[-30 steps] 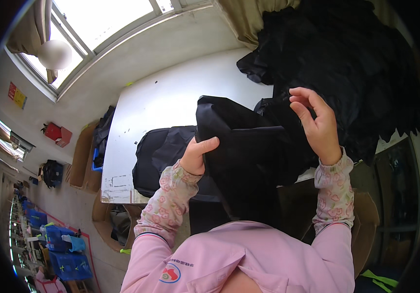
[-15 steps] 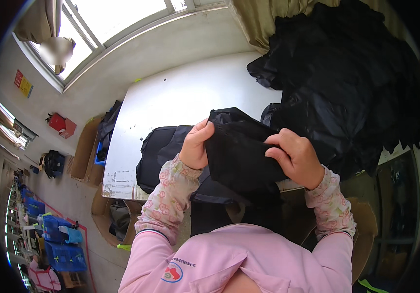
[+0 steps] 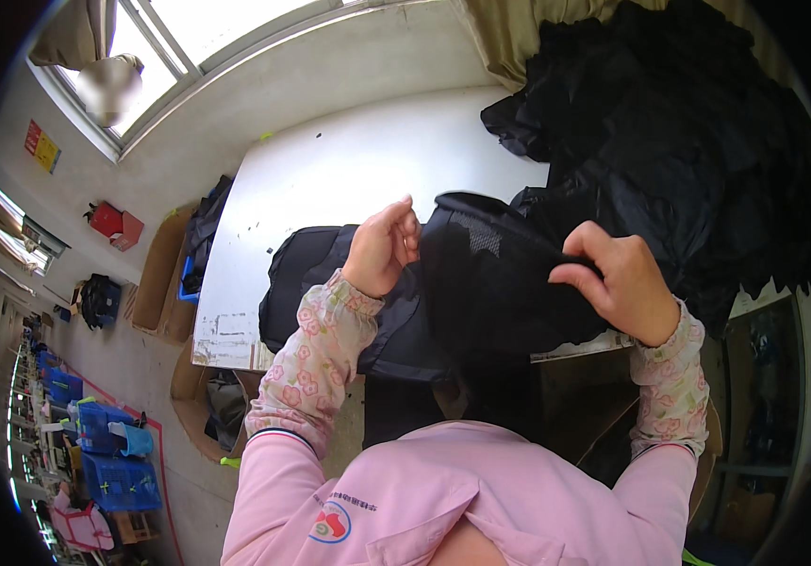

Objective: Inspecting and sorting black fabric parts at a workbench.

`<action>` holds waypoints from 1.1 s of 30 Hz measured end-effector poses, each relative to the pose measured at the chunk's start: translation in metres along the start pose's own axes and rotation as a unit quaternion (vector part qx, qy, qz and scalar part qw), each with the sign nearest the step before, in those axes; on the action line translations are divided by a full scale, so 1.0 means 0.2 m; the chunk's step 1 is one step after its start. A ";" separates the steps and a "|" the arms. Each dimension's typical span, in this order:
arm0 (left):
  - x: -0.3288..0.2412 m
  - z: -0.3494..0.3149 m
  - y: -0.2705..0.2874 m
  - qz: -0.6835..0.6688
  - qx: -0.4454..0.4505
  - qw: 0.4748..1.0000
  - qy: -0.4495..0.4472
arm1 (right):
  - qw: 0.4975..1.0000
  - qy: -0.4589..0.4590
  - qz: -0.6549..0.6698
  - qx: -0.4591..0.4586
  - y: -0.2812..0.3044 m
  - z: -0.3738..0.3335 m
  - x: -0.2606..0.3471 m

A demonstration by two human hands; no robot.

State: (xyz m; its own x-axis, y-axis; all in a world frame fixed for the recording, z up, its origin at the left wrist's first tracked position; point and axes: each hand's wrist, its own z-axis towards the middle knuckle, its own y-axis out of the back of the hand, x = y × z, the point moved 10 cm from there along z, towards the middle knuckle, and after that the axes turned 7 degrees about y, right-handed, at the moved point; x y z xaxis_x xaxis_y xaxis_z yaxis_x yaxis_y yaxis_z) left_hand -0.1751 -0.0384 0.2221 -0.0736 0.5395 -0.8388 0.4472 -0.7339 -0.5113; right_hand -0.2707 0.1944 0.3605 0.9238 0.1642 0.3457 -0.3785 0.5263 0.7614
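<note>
A black fabric piece point(image 3: 509, 283) with a small grey mesh-like patch hangs over the table's near edge. My right hand point(image 3: 622, 283) pinches its right edge between thumb and fingers. Just left of the piece is my left hand point(image 3: 382, 250), apart from it, its fingers loosely bent with nothing visible in them. More black fabric point(image 3: 302, 283) lies folded on the white table point(image 3: 358, 160), partly behind my left forearm and the held piece.
A large heap of black fabric point(image 3: 679, 151) covers the table's right side. Cardboard boxes point(image 3: 162, 274) with dark cloth stand along its left side. Blue crates point(image 3: 121, 481) are on the floor farther left. A window point(image 3: 207, 38) and curtain point(image 3: 500, 38) are behind the table.
My left hand has let go of the black fabric piece. My right hand has moved right with it, and the mesh-like patch has come into view.
</note>
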 end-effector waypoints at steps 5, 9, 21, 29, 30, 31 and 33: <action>0.36 -0.09 0.12 0.280 0.079 0.955 0.046 | 0.959 -0.119 0.192 -0.168 0.27 0.04 -0.29; 0.80 -0.29 -0.09 0.168 0.200 0.953 0.154 | 0.900 -0.151 0.317 -0.258 0.34 0.09 -0.37; 0.67 -0.09 -0.36 -0.333 0.136 0.929 0.089 | 0.837 -0.163 0.466 -0.236 0.00 0.16 -0.26; 0.25 -0.37 -0.23 -0.295 0.195 0.933 0.063 | 0.950 -0.256 -0.043 -0.171 -0.37 -0.34 -1.08; 0.16 -0.41 -0.07 -0.201 0.076 0.976 0.036 | 0.942 -0.274 -0.006 -0.192 -0.32 -0.46 -1.24; 0.06 -0.43 0.05 -0.084 0.036 0.996 0.003 | 0.935 -0.302 0.051 -0.181 -0.29 -0.50 -1.32; -0.13 -0.42 0.40 0.053 -0.001 0.996 -0.067 | 0.904 -0.317 0.212 -0.194 -0.21 -0.52 -1.33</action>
State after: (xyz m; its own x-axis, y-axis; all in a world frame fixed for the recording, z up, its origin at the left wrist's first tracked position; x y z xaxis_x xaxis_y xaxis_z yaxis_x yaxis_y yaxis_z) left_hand -0.0632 -0.0763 0.2197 -0.1438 0.3992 -0.9055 0.4608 -0.7828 -0.4182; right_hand -0.4950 0.2150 0.1807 0.4351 -0.0257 0.9000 -0.5290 0.8015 0.2787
